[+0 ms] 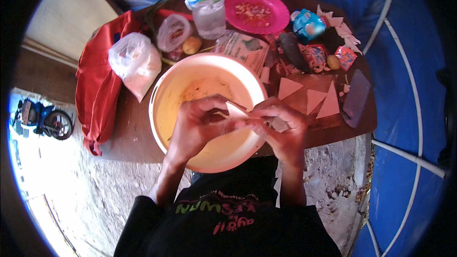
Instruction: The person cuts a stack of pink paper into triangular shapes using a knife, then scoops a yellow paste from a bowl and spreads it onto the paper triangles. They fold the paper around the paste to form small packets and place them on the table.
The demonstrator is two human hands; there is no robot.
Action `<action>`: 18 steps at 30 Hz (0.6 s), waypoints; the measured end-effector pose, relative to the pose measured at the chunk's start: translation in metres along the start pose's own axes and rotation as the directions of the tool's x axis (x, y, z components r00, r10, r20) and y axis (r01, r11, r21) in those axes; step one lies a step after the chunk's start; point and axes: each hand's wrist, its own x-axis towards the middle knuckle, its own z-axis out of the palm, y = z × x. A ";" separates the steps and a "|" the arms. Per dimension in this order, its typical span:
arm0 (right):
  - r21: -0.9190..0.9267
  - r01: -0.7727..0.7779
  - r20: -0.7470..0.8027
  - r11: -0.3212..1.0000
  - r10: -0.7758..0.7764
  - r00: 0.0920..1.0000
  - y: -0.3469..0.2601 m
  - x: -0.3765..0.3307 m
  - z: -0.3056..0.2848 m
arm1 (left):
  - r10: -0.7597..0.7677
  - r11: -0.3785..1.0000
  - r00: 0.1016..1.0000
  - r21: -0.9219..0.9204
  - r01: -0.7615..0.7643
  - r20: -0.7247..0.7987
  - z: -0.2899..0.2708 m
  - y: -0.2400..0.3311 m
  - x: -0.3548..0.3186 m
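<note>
Above a wide cream-coloured basin, my two hands pinch a thin pale sheet that looks like folded pastry wrapper. My left hand has its thumb and fingers closed on the sheet's left side. From the right, my right hand grips the other end between thumb and fingers. Inside the basin, smears of brownish filling show on the bottom, partly hidden by my hands. Several matching pale triangular sheets lie on a brown board to the right.
A bag of white powder and a red cloth bag lie left. Behind the basin stand a large water bottle and a pink plate of chopped bits. Packets, a dark stone pestle and a translucent plastic piece sit right.
</note>
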 end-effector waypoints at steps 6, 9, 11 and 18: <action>-0.295 0.043 0.110 0.955 -0.011 0.994 -0.020 0.008 -0.012 | -0.039 0.972 0.999 0.228 0.046 -0.036 0.010 0.023 -0.005; -0.280 -0.003 0.203 0.960 0.063 0.977 -0.032 0.012 -0.018 | 0.010 0.937 1.000 0.350 -0.003 -0.019 0.022 0.027 -0.003; -0.312 0.031 0.197 0.950 0.033 0.980 -0.039 0.015 -0.023 | 0.001 0.913 1.000 0.408 0.009 -0.025 0.027 0.025 0.001; -0.490 0.050 -0.074 0.871 -0.098 0.992 -0.065 0.038 -0.125 | 0.335 0.780 0.918 0.609 -0.145 -0.210 -0.040 0.008 0.000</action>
